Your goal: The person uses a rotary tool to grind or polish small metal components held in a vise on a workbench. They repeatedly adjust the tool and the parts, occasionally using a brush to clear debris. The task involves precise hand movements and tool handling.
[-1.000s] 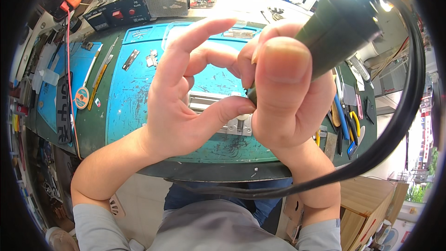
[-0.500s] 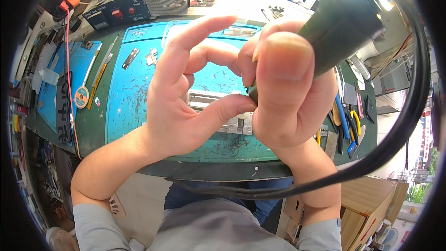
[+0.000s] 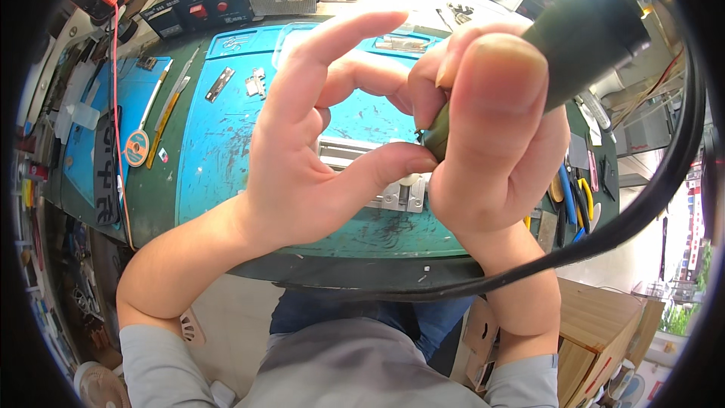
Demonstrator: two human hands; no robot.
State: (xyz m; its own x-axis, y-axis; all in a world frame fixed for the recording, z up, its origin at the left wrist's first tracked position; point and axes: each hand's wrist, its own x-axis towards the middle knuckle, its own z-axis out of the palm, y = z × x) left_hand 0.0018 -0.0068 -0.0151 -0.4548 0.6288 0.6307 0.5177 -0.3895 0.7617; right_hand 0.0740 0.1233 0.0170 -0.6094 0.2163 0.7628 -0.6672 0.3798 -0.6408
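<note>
My right hand [image 3: 498, 136] is wrapped around a dark green cylinder [image 3: 596, 41], its thumb pointing up close to the view. The cylinder slants up to the right, and its narrow end comes out beside my left thumb. My left hand [image 3: 294, 143] is bent in a C shape. Its index finger arches free above, while the thumb and another finger meet at the cylinder's narrow end, where a small dark tip [image 3: 421, 138] shows. Whatever those fingertips pinch is mostly hidden. Below the hands, a metal clamp-like fixture [image 3: 400, 195] lies on a blue work mat [image 3: 219, 136], partly covered.
A thick black cable [image 3: 604, 245] loops across the front and right. Small metal parts [image 3: 257, 81] lie on the mat. To the left are an orange-labelled spool [image 3: 137, 148] and a yellow knife [image 3: 160, 136]; at the right, pliers [image 3: 585, 200]. A black box device [image 3: 198, 9] stands behind.
Both hands and the cylinder appear slightly further right and higher. The whole bench has shifted a little in view too. The grip looks the same.
</note>
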